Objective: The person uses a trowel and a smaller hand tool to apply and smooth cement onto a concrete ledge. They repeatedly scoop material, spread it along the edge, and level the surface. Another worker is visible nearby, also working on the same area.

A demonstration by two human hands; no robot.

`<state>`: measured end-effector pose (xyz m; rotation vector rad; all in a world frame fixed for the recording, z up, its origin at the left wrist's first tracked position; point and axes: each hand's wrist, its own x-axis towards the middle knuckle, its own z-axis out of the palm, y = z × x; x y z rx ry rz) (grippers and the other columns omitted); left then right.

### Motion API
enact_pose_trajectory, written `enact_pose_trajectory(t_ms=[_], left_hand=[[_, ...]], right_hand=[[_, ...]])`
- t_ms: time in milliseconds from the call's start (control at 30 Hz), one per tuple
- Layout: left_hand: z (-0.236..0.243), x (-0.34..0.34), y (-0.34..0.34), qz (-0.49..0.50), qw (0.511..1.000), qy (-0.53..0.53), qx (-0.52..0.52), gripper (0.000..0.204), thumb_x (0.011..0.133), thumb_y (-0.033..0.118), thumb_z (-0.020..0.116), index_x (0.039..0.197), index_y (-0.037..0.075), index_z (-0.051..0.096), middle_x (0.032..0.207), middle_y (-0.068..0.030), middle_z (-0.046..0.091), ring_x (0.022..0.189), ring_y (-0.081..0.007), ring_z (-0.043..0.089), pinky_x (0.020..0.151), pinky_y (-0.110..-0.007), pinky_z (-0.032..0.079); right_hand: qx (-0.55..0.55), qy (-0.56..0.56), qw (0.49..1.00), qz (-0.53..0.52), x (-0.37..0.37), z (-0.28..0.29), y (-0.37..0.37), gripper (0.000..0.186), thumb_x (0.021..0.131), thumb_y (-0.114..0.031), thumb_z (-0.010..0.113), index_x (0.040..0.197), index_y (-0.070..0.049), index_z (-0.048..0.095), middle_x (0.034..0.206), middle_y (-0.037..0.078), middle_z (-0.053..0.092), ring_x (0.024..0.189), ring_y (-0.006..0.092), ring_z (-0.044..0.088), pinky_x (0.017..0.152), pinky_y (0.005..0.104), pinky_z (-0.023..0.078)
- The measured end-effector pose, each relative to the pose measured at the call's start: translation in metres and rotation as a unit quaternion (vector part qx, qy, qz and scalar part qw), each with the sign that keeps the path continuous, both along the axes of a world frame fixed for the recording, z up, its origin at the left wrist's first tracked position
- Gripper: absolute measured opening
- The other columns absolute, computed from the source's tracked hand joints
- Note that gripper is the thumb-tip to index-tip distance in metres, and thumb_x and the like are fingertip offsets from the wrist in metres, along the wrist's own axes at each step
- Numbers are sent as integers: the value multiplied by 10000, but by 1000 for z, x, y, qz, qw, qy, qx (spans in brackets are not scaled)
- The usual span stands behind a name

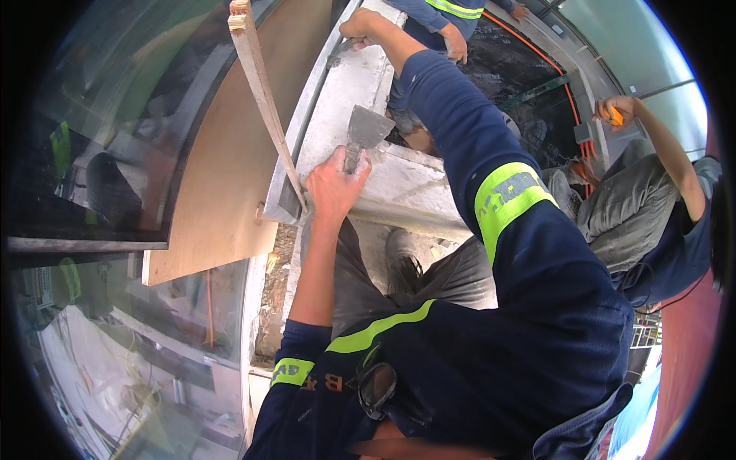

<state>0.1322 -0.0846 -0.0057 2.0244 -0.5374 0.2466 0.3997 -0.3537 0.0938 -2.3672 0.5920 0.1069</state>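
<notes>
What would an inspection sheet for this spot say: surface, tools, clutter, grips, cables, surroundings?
Surface: whitish ledge, smeared and scuffed.
Tools: putty knife, blade broad and grey.
Clutter: wooden strip and plywood sheet at the left.
Grips: left grip closed around the putty knife's handle; right grip curled at the ledge's far end, contents unclear.
Cables: orange cable running near a grey box.
Surroundings: glass panel left; co-worker ahead; second co-worker right, holding something orange.

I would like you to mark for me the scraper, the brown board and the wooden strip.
Scraper (pixel 369 127): head view, on its blade.
Brown board (pixel 228 169): head view, on its broad face.
Wooden strip (pixel 268 103): head view, about mid-length.
</notes>
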Motion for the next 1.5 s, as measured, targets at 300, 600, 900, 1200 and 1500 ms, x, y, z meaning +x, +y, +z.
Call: enact_pose_trajectory(t_ms=[300,600,900,1200,1500], left_hand=[[1,1,-1,5,1000,-4,26,383,888,402,803,866,44,669,683,-227,691,643,-465,692,598,-529,521],[3,1,-1,4,999,13,34,382,884,400,807,877,43,672,705,-209,711,652,-454,705,598,-516,526],[1,1,-2,8,1000,10,17,371,877,387,812,849,49,664,669,-204,688,620,-452,685,585,-514,518],[1,1,-2,6,1000,-13,6,379,885,385,807,843,38,661,657,-209,682,612,-452,684,575,-519,513],[-3,2,-2,1,1000,-19,8,385,892,395,803,850,36,669,661,-215,685,617,-456,685,585,-530,512]], right_hand=[[-364,115,824,420,101,-33,-61,92,829,-85,729,844,-18,790,816,149,773,708,285,710,609,432,539],[-453,68,750,477,116,-46,-53,61,764,0,766,823,9,778,824,185,760,741,321,731,623,421,561],[-285,154,927,189,75,10,34,201,798,-141,724,916,-17,831,1003,220,800,927,320,801,788,453,616],[-176,35,980,83,35,25,37,238,853,-132,602,838,32,774,841,179,790,776,217,808,755,380,618],[-177,6,983,42,-34,68,35,335,838,-253,611,699,-2,784,699,134,763,676,235,772,678,393,608]])
